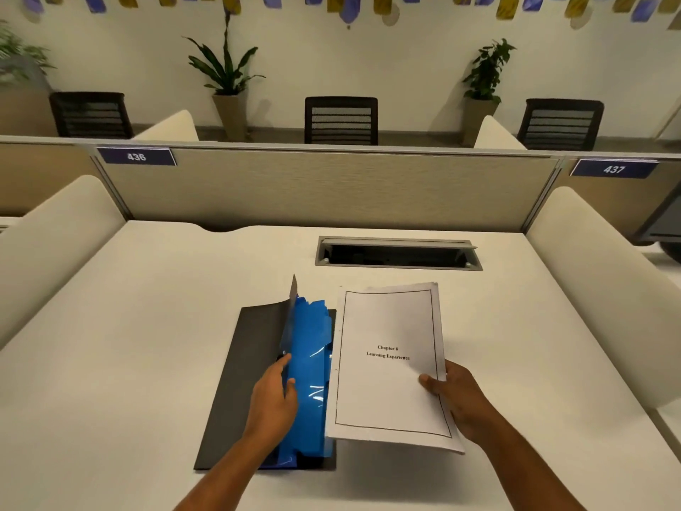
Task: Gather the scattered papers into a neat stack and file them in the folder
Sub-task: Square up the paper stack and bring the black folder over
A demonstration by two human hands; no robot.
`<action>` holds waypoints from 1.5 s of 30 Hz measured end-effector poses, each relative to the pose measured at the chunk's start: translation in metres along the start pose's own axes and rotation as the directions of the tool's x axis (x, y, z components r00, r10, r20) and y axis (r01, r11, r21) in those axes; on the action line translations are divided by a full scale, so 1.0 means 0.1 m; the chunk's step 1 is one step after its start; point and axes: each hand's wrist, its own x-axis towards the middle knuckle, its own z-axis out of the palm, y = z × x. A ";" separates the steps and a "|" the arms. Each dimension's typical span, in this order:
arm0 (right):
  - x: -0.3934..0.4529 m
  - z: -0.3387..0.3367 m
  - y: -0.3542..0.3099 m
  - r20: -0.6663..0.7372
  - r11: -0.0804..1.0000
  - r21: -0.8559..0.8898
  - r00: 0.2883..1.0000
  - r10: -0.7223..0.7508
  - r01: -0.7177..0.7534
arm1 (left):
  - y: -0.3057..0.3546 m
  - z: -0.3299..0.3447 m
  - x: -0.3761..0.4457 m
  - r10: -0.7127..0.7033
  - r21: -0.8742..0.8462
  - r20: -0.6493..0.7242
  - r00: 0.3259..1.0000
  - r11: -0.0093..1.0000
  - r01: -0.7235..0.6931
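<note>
A dark folder (236, 385) lies on the white desk (147, 326), its cover partly lifted, with blue plastic sleeves (309, 363) showing inside. My left hand (272, 396) pinches the edge of the raised cover and sleeves. My right hand (453, 400) grips the right edge of a stack of white papers (390, 363), whose top sheet reads "Chapter 6 Learning Experience". The stack hovers tilted just right of the folder, its left edge overlapping the blue sleeves.
An open cable tray (398, 254) is set into the desk behind the papers. A beige partition (331, 186) closes the far side, and cream side dividers (604, 289) flank the desk. Chairs and potted plants stand beyond the partition.
</note>
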 end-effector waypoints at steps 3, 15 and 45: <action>0.00 0.14 -0.16 0.031 0.999 -0.033 0.999 -0.031 0.032 | -0.02 -0.06 0.03 -0.010 0.004 0.046 0.999 1.000 0.010; 0.13 0.70 -0.47 0.030 0.907 -0.409 0.995 -0.099 0.103 | -0.01 -0.17 0.06 0.012 -0.119 0.137 0.990 0.993 0.004; 0.08 1.65 -0.20 -0.097 0.872 -0.489 0.993 -0.072 0.015 | 0.52 -0.05 -0.12 -0.057 -0.182 0.237 0.970 0.978 0.102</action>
